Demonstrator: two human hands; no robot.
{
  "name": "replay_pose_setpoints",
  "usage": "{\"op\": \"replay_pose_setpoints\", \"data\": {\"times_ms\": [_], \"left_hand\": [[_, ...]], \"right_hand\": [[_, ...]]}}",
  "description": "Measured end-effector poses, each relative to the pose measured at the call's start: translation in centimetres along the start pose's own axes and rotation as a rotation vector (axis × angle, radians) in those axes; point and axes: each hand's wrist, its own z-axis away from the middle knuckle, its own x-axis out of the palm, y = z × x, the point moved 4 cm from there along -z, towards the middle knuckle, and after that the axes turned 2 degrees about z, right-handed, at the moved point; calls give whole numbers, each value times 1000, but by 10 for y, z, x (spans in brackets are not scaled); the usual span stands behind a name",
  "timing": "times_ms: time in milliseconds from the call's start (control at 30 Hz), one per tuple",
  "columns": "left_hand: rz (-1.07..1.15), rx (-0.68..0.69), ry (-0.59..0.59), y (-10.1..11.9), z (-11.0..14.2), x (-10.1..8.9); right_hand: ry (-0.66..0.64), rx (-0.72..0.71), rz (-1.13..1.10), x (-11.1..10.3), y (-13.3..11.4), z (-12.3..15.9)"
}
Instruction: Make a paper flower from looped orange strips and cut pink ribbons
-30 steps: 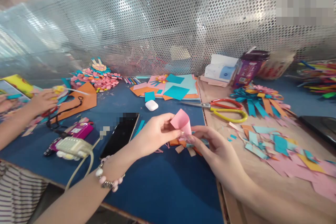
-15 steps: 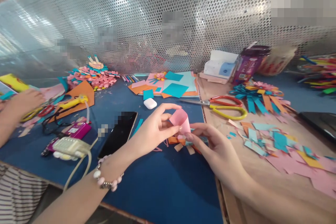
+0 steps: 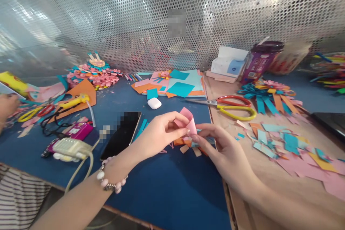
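A small pink paper piece (image 3: 188,119), curled into a cone, is held above the blue table (image 3: 167,190) between both hands. My left hand (image 3: 159,134) pinches its left side with thumb and fingers, a beaded bracelet (image 3: 109,183) on that wrist. My right hand (image 3: 218,147) pinches the cone's lower tip from the right. Under the hands lie orange, pink and teal paper scraps (image 3: 185,145).
A dark phone (image 3: 122,134) and white earbud case (image 3: 154,103) lie left of the hands. Red-and-yellow scissors (image 3: 231,106) rest on the brown board, with cut paper (image 3: 285,147) to the right. Another person's hand (image 3: 7,106) is at far left near a yellow glue gun (image 3: 72,101). Perforated metal screen behind.
My left fingers have closed round the pink cone, curling it tighter. The other person's hand at left has drawn back toward the edge, leaving the glue gun on the table.
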Motion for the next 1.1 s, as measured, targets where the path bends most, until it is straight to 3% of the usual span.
{"op": "replay_pose_setpoints", "data": {"times_ms": [1100], "left_hand": [[20, -5, -17, 7, 6, 0]], "right_hand": [[-18, -65, 78, 2, 1, 2]]}}
